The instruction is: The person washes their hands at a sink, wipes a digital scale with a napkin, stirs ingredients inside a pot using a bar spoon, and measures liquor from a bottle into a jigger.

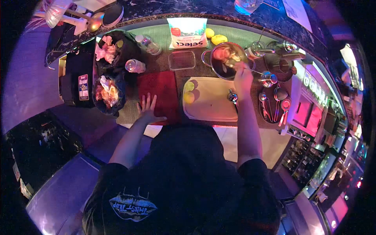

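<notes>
While I curl the right hand round a thin handle over the pot, I rest the left hand spread and empty on the red cloth, seemingly for balance. The pot sits at the board's far edge, likely for easy reach.

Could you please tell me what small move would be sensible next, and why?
Probably bring the left hand to the pot by its left handle to steady it: that hand lies flat on the red mat, while the right hand is at the pot's rim.
</notes>
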`<state>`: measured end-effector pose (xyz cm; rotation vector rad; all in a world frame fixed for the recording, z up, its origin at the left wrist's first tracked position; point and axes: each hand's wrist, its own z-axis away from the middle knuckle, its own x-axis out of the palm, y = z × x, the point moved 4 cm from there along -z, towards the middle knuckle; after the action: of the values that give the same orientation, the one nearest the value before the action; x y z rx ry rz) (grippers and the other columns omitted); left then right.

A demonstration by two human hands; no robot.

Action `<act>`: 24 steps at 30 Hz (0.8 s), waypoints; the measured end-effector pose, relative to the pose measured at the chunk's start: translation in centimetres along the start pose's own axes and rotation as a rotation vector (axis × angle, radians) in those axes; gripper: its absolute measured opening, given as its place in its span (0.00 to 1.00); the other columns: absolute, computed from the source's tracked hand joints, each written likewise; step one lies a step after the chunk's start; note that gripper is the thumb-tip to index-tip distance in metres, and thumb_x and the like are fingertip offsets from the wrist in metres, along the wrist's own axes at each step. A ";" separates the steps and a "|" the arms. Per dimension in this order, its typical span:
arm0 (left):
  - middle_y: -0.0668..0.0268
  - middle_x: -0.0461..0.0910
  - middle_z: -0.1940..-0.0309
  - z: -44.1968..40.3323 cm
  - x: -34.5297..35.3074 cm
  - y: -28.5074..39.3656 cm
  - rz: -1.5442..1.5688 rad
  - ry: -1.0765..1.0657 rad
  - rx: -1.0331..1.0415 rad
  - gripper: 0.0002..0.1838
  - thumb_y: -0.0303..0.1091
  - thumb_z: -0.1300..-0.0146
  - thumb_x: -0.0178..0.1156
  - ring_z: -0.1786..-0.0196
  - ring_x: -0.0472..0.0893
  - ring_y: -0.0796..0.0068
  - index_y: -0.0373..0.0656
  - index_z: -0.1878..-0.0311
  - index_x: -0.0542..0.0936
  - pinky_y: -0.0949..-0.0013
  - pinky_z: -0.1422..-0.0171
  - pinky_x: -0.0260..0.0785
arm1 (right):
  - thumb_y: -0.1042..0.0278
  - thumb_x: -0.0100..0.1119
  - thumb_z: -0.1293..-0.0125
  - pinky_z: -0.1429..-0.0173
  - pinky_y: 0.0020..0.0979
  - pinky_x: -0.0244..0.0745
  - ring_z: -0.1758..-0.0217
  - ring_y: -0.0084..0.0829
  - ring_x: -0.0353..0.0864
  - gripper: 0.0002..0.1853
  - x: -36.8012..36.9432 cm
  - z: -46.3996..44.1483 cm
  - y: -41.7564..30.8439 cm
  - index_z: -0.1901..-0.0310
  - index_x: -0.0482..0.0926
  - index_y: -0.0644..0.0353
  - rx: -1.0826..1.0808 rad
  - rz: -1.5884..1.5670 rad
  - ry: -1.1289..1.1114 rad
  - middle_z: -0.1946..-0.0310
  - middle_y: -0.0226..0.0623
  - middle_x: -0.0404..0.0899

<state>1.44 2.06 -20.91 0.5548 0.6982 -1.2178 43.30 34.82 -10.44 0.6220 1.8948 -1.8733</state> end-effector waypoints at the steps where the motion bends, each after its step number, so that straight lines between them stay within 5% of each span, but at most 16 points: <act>1: 0.55 0.21 0.07 -0.1 0.2 -0.1 0.007 -0.014 0.000 0.84 0.91 0.57 0.66 0.07 0.22 0.41 0.60 0.07 0.33 0.16 0.14 0.25 | 0.56 0.51 0.15 0.53 0.40 0.83 0.63 0.45 0.90 0.21 -0.8 -0.2 0.6 0.57 0.89 0.61 0.039 0.091 0.060 0.61 0.40 0.94; 8: 0.54 0.21 0.07 -0.2 0.5 -0.1 -0.005 0.023 0.040 0.84 0.92 0.57 0.66 0.07 0.23 0.39 0.58 0.07 0.34 0.14 0.15 0.26 | 0.69 0.59 0.24 0.55 0.35 0.83 0.62 0.38 0.88 0.10 -0.5 -2.4 1.6 0.56 0.90 0.58 -0.362 0.359 0.166 0.58 0.38 0.93; 13: 0.53 0.25 0.06 -0.4 1.6 -0.8 -0.008 0.074 0.065 0.85 0.92 0.58 0.66 0.07 0.27 0.38 0.57 0.06 0.36 0.12 0.16 0.28 | 0.73 0.60 0.24 0.54 0.34 0.83 0.61 0.37 0.88 0.09 1.8 0.8 -0.7 0.52 0.90 0.59 -0.417 -0.190 -0.102 0.56 0.35 0.93; 16: 0.53 0.25 0.06 -0.5 1.3 -0.5 0.003 0.079 0.065 0.84 0.91 0.58 0.67 0.07 0.27 0.38 0.58 0.06 0.36 0.12 0.16 0.28 | 0.70 0.56 0.19 0.42 0.32 0.82 0.49 0.35 0.90 0.12 -1.0 1.5 0.4 0.49 0.90 0.62 -0.353 0.091 -0.283 0.50 0.36 0.93; 21: 0.56 0.21 0.07 0.2 0.7 -0.2 0.026 0.081 0.063 0.83 0.91 0.57 0.66 0.07 0.23 0.41 0.62 0.07 0.34 0.14 0.15 0.26 | 0.73 0.61 0.24 0.51 0.36 0.83 0.59 0.41 0.89 0.09 -3.8 0.3 -0.3 0.50 0.89 0.62 -0.342 0.082 -0.065 0.56 0.38 0.93; 24: 0.58 0.19 0.07 0.2 1.2 -0.7 0.049 0.095 0.076 0.83 0.91 0.56 0.66 0.07 0.22 0.41 0.63 0.07 0.32 0.12 0.16 0.24 | 0.69 0.61 0.23 0.51 0.37 0.83 0.58 0.42 0.89 0.10 -3.7 0.8 0.1 0.49 0.89 0.62 -0.441 0.138 -0.114 0.55 0.38 0.93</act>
<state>1.09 0.92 -21.67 0.6930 0.7170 -1.1821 46.40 33.89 -8.43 0.4736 2.0394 -1.3155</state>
